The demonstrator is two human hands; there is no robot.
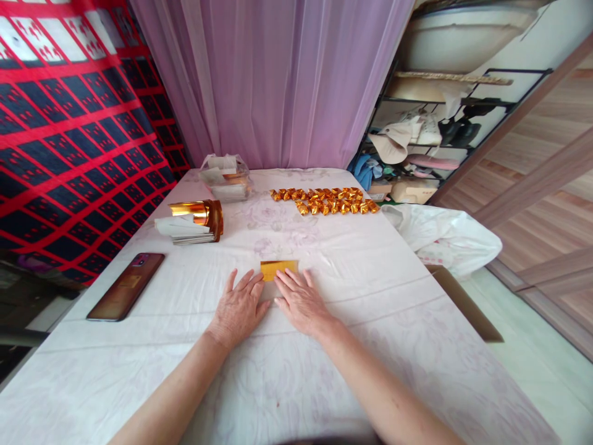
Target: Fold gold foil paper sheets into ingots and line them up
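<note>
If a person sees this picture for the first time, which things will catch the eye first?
First, the two hands pressed flat on a gold paper sheet at the table's middle: left hand, right hand. Then the rows of folded gold pieces glittering at the far edge, and the curled stack of gold foil sheets at the left, with a dark phone nearer.

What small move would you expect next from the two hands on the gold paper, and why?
Probably a press along the fold: the left hand and right hand lie flat, palms down, on the near part of a gold foil paper whose far strip alone shows. Two rows of finished folded gold pieces lie farther back, so running the fingertips outward to sharpen the crease seems likely.
</note>
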